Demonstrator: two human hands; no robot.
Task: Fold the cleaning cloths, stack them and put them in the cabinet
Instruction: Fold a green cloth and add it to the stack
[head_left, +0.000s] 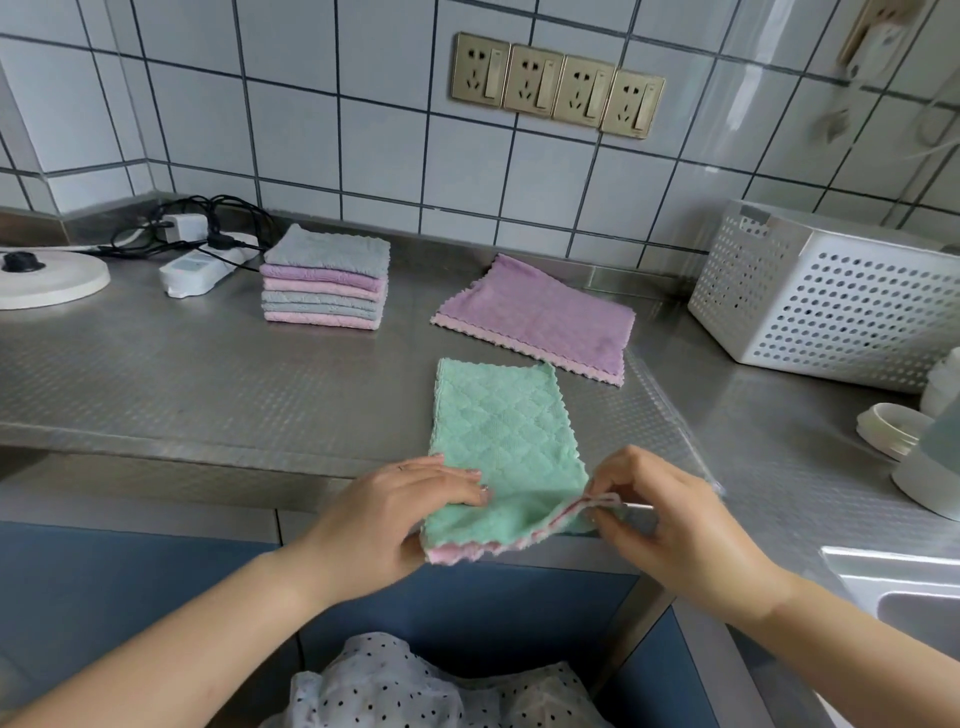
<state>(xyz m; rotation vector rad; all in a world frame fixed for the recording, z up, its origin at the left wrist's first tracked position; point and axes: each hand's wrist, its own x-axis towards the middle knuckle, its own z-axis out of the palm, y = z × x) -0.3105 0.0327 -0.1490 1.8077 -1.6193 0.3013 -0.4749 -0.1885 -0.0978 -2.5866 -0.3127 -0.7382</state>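
A green cloth (504, 431) with a pink underside lies folded lengthwise on the steel counter (208, 374), its near end hanging over the front edge. My left hand (410, 499) grips that near end at its left corner, fingers resting on top. My right hand (660, 509) pinches the near right corner, lifting it slightly. Beyond it a purple cloth (540, 317) lies spread flat. A stack of several folded cloths (326, 278) in grey, purple and pink stands at the back centre-left.
A white perforated basket (826, 296) stands at the right. A power strip with cables (202, 260) and a white round base (47, 278) sit at the back left. White containers (893, 428) and a sink (904, 597) are at the right. Blue cabinet fronts (130, 587) run below.
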